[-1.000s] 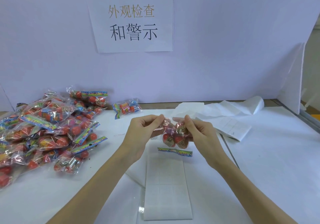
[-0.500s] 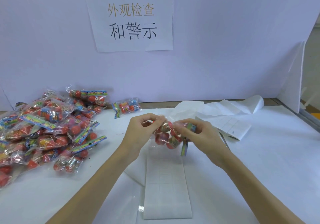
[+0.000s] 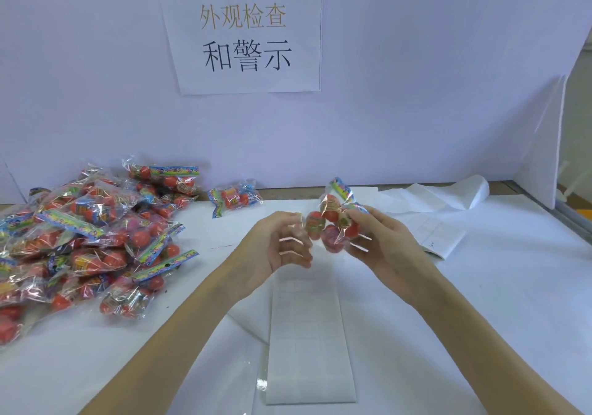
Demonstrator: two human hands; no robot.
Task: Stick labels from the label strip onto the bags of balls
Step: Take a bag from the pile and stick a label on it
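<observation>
Above the middle of the tabletop (image 3: pixel 480 302), I see a clear bag of balls (image 3: pixel 333 222) held up in the air, its coloured header strip pointing up and away from me. My right hand (image 3: pixel 381 241) has its grip curled round the bag's right side, fingers wrapped on the plastic over the red balls. My left hand (image 3: pixel 275 244) is just beside the bag's left edge; its fingers are blurred, and I cannot tell whether its grip pinches the plastic or only touches it.

Directly below the hands, the label strip (image 3: pixel 307 334) lies flat on the tabletop, running toward me, with a faint grid of white labels on it. A second sheet of labels (image 3: pixel 439 235) lies to the right, partly behind my right hand, and loose white backing paper (image 3: pixel 442 195) trails behind it.

At the left, a pile of bags (image 3: pixel 86 238) spreads across the tabletop. One separate bag (image 3: pixel 235 198) lies near the back edge, apart from the pile. On the wall behind hangs a paper sign (image 3: pixel 243 30) with printed characters.
</observation>
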